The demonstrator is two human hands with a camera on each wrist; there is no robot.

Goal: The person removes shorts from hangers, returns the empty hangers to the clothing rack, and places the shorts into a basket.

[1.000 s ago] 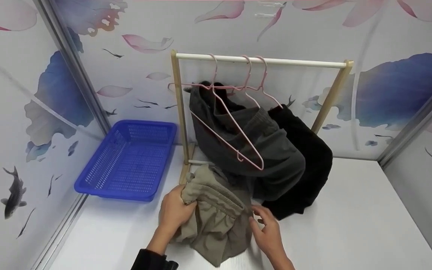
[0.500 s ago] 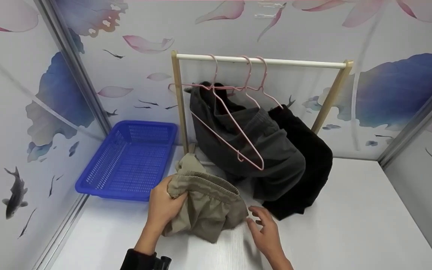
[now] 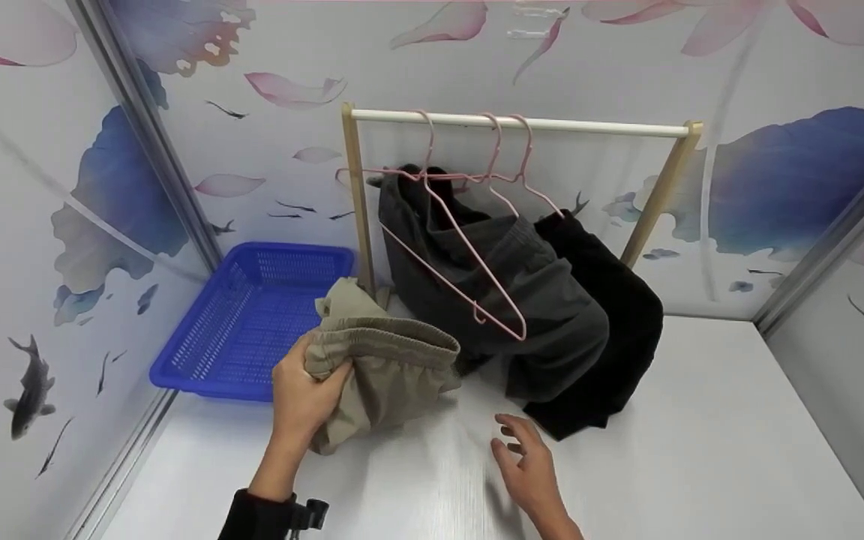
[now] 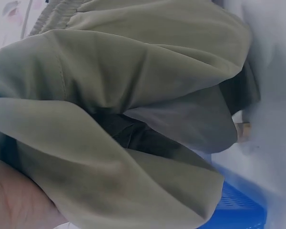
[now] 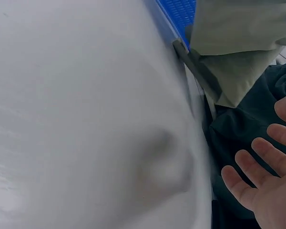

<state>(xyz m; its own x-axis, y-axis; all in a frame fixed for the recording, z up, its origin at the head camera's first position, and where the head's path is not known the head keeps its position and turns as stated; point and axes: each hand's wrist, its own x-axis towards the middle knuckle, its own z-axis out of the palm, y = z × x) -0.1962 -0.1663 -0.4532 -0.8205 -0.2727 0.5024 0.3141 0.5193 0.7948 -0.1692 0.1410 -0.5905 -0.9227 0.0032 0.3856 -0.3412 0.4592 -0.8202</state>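
My left hand grips khaki elastic-waist shorts at the left end of the waistband, thumb in front. The shorts hang in folds over the table, their upper left part overlapping the basket's right side in the head view. In the left wrist view the khaki cloth fills most of the picture, with part of the hand at lower left. My right hand hovers over the table with nothing in it, fingers loosely bent and spread, apart from the shorts. Its fingers show in the right wrist view.
A blue perforated basket stands at the left. Behind, a rack with a white rail carries several pink hangers. Dark grey trousers and a black garment hang from it, close ahead of the right hand. Printed walls enclose the table.
My left hand has carried the shorts leftward and slightly up, away from the right hand, towards the basket. The right hand, first at the shorts' right edge, stays nearly in place and is now apart from them.
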